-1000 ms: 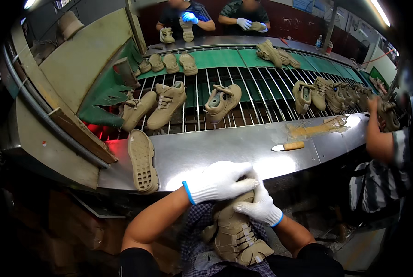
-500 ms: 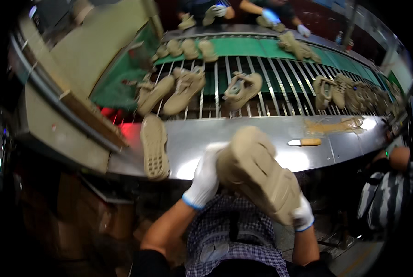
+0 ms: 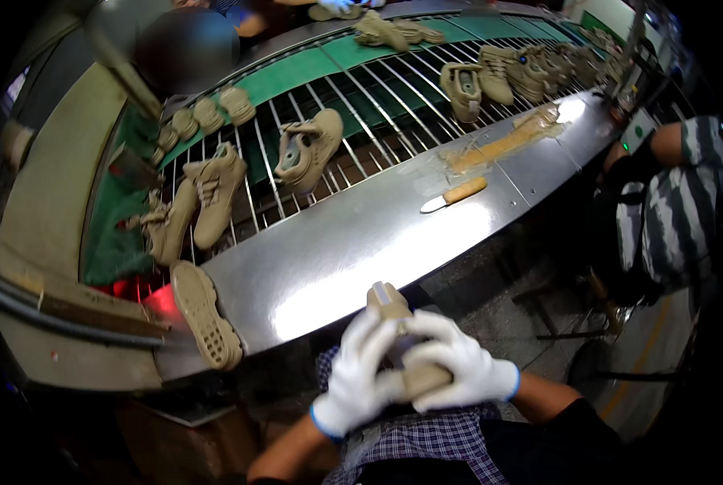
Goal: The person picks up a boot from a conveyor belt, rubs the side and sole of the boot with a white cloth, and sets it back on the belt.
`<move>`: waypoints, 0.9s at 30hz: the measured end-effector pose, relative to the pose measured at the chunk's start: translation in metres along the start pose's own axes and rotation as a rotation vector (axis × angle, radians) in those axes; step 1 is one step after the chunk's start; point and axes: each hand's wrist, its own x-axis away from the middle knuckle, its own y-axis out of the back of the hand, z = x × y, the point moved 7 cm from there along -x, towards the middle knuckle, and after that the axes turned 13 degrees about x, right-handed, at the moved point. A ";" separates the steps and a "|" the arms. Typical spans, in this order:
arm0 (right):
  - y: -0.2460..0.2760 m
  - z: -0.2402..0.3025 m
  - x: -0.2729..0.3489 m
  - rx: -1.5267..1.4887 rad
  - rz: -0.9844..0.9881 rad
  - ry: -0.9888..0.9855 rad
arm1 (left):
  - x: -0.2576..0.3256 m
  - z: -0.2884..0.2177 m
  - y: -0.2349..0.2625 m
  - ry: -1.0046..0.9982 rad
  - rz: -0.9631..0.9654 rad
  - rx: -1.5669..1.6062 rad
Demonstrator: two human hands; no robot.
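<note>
Close in front of my body, a tan shoe (image 3: 390,302) is held between both gloved hands. My left hand (image 3: 355,373) wraps round its left side, and my right hand (image 3: 460,364) closes over it from the right. The white gloves cover much of the shoe, but its dark opening shows between the fingers. To the left, a loose tan sole (image 3: 205,315) lies on the metal ledge (image 3: 345,242). Farther right on this ledge rests a short knife (image 3: 463,191) with a wooden handle.
Beyond the ledge, a rack of metal bars (image 3: 361,121) carries several tan shoes, with one shoe (image 3: 309,149) near its middle. Several soles (image 3: 208,115) lie on the green belt (image 3: 297,73). A person's striped clothing (image 3: 681,218) shows at right; other people are across the line.
The shoe has turned from sole facing me to its opening showing between my hands, and has come closer to my body. My hands have drawn together. The view has swung right.
</note>
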 end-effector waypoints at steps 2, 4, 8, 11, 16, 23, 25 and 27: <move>0.001 0.011 0.027 -0.126 0.000 0.046 | 0.039 -0.041 -0.010 0.017 0.225 0.044; -0.015 -0.002 0.039 -0.211 -0.047 0.042 | 0.070 -0.026 -0.018 0.111 0.141 0.130; -0.020 -0.028 0.006 -0.259 -0.120 -0.049 | 0.052 0.009 -0.017 0.224 -0.077 0.154; -0.017 -0.028 0.002 -0.206 -0.125 -0.020 | 0.045 0.002 -0.018 0.200 -0.176 0.065; -0.021 -0.043 -0.005 -0.218 -0.110 -0.067 | 0.047 0.024 -0.022 0.216 -0.204 0.152; -0.038 -0.065 -0.014 -0.318 -0.002 -0.128 | 0.048 0.051 -0.020 0.331 -0.187 0.332; -0.042 -0.070 -0.018 -0.335 0.053 -0.167 | 0.046 0.056 -0.017 0.357 -0.161 0.343; -0.045 -0.075 -0.021 -0.341 0.094 -0.167 | 0.043 0.060 -0.016 0.347 -0.148 0.343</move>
